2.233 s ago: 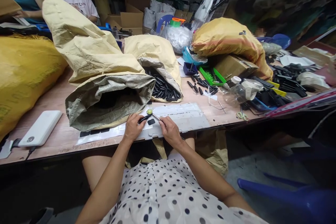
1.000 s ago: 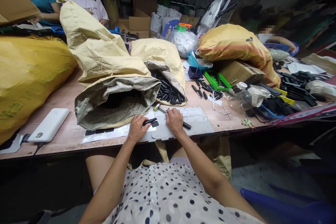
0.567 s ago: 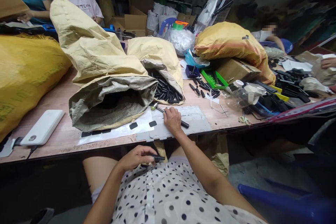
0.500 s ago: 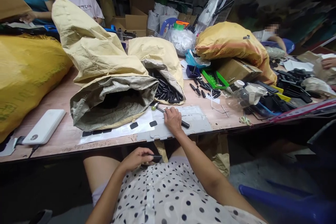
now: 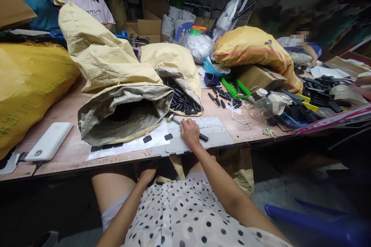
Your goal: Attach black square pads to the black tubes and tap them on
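Observation:
My right hand (image 5: pixel 190 132) rests on the table, its fingers closed over the handle of a small hammer (image 5: pixel 204 137). The hammer's metal head, with a yellowish end, points to the upper left. Under it lies a flat grey board (image 5: pixel 218 129). Down between my lap and the table edge is my left hand (image 5: pixel 148 175), its fingers hidden in shadow. Left of the hammer, dark rounded pads (image 5: pixel 168 137) lie on a white sheet (image 5: pixel 136 147). Close by, an open paper sack (image 5: pixel 127 131) shows a dark inside, and a second sack (image 5: pixel 174 54) spills black slender parts (image 5: pixel 185 102).
A white power bank (image 5: pixel 49 142) with a cable lies at the left beside a yellow sack (image 5: pixel 29 88). To the right are a green tray (image 5: pixel 236 88), a clear plastic jug (image 5: pixel 268 106), scissors (image 5: pixel 270 132) and black parts. Other people sit across and at the far right.
My left hand has dropped lower under the table edge; the dark flat piece it held is out of sight. My right hand stays on the hammer.

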Demonstrator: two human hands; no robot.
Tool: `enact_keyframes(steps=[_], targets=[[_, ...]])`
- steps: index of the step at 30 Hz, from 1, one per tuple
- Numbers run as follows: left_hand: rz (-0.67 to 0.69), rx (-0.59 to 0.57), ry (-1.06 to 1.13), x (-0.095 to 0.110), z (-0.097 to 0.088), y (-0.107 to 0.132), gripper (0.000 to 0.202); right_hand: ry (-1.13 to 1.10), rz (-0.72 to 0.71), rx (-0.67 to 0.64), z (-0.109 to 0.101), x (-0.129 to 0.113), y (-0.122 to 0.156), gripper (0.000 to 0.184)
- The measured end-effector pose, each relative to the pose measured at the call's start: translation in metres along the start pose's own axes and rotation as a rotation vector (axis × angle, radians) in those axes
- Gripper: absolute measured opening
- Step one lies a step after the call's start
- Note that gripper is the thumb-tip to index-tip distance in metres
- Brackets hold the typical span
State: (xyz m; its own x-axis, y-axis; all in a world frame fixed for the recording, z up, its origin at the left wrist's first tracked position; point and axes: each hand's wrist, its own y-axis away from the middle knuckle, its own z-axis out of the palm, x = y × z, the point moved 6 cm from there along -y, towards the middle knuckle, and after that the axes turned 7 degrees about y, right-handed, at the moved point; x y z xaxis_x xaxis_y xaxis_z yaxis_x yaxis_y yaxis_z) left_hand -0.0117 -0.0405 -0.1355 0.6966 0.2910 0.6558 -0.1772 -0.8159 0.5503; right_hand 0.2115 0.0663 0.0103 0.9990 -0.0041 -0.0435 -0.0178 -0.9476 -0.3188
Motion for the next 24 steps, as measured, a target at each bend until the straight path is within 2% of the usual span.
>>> enact_keyframes(steps=[2,4,6,9,10,11,12,13,15,17,18,19,21,24], targets=[[-0.073,-0.004,-0.012,0.003,-0.002,0.006,0.038,-0.002,-0.004,-0.002,0.001,0.000,0.000,0.020],[-0.062,-0.024,0.004,0.017,-0.004,0.016,0.034,0.001,-0.003,-0.007,0.001,0.001,0.000,0.020],[0.055,-0.112,0.044,0.043,-0.006,0.031,0.030,0.001,-0.006,-0.007,0.002,0.001,0.000,0.020],[0.250,-0.385,0.137,0.088,-0.010,0.056,0.031,-0.005,-0.014,0.005,0.001,0.001,0.001,0.021],[0.292,-0.447,0.182,0.102,-0.017,0.061,0.035,-0.005,-0.015,0.007,0.001,0.001,0.001,0.021],[0.332,-0.452,0.229,0.114,-0.028,0.062,0.039,-0.004,-0.014,0.007,0.001,0.001,0.001,0.020],[0.370,-0.387,0.274,0.125,-0.044,0.059,0.041,-0.002,-0.011,0.002,0.000,0.001,0.001,0.020],[0.404,-0.247,0.307,0.133,-0.066,0.051,0.041,0.002,-0.007,-0.005,0.000,0.000,0.001,0.020],[0.417,0.186,0.324,0.139,-0.120,0.032,0.035,0.011,0.003,-0.023,0.000,0.000,0.000,0.019],[0.293,0.644,0.278,0.129,-0.172,0.016,0.028,0.016,0.010,-0.036,-0.001,-0.001,0.000,0.019],[0.205,0.819,0.243,0.122,-0.192,0.009,0.028,0.016,0.010,-0.038,-0.001,-0.001,-0.001,0.019],[0.136,0.933,0.213,0.116,-0.208,0.001,0.030,0.015,0.007,-0.038,-0.001,-0.002,-0.001,0.019],[0.044,1.019,0.166,0.106,-0.228,-0.016,0.033,0.010,-0.003,-0.030,-0.002,-0.002,-0.001,0.020],[-0.042,0.946,0.140,0.096,-0.236,-0.040,0.029,0.006,-0.011,-0.022,-0.002,-0.002,-0.002,0.020]])
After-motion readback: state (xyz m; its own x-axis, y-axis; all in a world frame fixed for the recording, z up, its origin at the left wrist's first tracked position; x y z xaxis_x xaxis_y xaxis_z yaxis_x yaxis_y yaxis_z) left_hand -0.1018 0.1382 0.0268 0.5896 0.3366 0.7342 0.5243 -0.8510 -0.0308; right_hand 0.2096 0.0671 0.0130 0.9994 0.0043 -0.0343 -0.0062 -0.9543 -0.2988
